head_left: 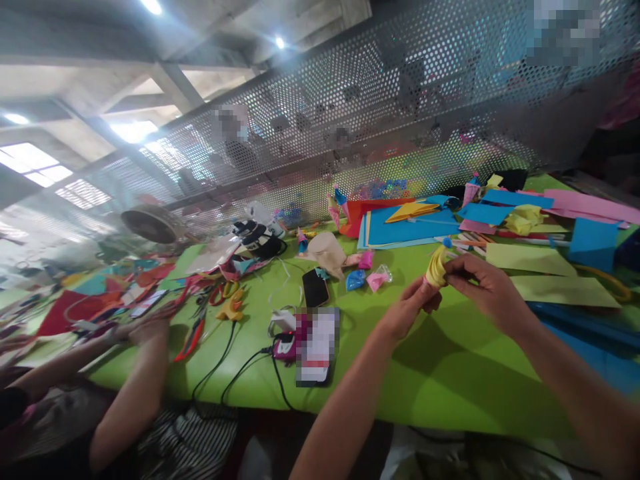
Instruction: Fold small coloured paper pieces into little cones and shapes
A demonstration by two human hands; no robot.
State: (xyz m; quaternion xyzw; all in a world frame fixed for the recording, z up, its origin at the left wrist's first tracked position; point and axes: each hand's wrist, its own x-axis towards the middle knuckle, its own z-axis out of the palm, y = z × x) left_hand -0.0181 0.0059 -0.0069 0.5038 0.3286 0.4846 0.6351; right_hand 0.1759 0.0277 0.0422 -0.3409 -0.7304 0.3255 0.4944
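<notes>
A small rolled piece of layered yellow paper [437, 265] with a blue tip stands upright between my two hands. My left hand [413, 303] is wrapped round its lower end, where a little pink shows. From the right, the fingertips of my right hand [475, 283] pinch together at its side; whether they grip its edge or something small there is hidden. Just left of my hands lie a blue bundle [355, 280] and a pink bundle [380, 278] in clear wrap. Pale yellow paper strips [530, 259] lie to the right.
Blue paper sheets [400, 230] lie behind my hands on the green table [425, 380]. A masked phone [319, 347], a dark phone [316, 288], a hot-glue gun [231, 303] and red-handled pliers [191, 339] lie leftward. A co-worker's arm [150, 333] rests farther left.
</notes>
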